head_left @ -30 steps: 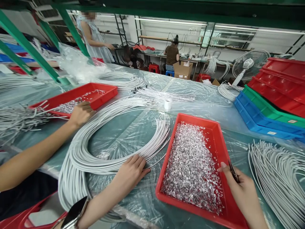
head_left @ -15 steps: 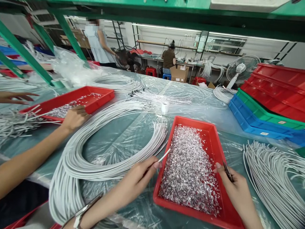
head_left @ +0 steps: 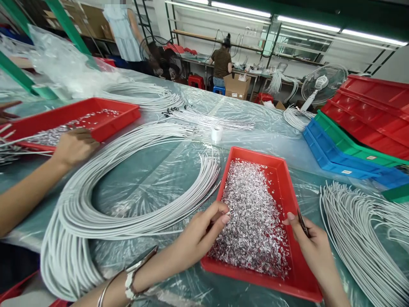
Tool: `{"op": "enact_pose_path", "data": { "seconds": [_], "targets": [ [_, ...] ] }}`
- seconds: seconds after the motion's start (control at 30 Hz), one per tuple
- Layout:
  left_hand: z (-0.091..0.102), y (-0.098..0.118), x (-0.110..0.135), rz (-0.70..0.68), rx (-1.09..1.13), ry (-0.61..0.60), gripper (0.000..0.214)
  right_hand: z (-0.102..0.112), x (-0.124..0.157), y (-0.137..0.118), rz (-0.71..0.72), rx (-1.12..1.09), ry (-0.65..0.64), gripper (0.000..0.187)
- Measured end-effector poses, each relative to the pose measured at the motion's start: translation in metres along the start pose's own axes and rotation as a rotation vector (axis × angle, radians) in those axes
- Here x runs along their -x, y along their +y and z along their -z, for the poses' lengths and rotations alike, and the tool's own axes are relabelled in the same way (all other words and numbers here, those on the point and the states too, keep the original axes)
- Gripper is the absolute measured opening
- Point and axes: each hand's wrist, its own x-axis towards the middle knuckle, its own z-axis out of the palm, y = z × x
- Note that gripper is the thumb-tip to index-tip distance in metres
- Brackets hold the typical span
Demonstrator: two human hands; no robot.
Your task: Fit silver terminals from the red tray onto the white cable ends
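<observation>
Bright tubes (head_left: 308, 24) — glare on plastic (head_left: 153, 183)

The wires (head_left: 75, 204) are white. The tray (head_left: 278, 175) is red, with silver bits (head_left: 252, 213). One shirt (head_left: 221, 62) has brown stripes.

Left hand (head_left: 203, 230) with fingers (head_left: 219, 207) pinched, right hand (head_left: 315, 247) half-curled.

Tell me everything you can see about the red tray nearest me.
The tray is red, glossy, plastic-looking, shallow and rectangular, with raised walls. It lies flat on the plastic-covered table, long sides running away from you. Small silver pieces cover most of its floor, thinning toward the right. Your left hand is over its left side, your right hand by its right; contact is unclear.
</observation>
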Motion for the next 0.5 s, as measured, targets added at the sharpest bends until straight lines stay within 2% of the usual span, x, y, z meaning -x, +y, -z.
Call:
{"op": "enact_pose_path", "data": {
  "seconds": [0.17,0.33,0.5],
  "targets": [
    [-0.0032,-0.0057,0.0059,-0.012,0.062,0.040,0.012,0.0019,0.0008,-0.0010,0.000,0.014,-0.006,0.036],
    [-0.0035,-0.0080,0.0073,-0.034,0.121,0.086,0.019,0.0020,0.0024,-0.0023,0.014,0.011,-0.016,0.035],
    [-0.0035,-0.0077,0.0058,-0.045,0.165,0.086,0.023,0.0024,0.0027,-0.0018,0.056,0.025,-0.039,0.034]
  ]
}}
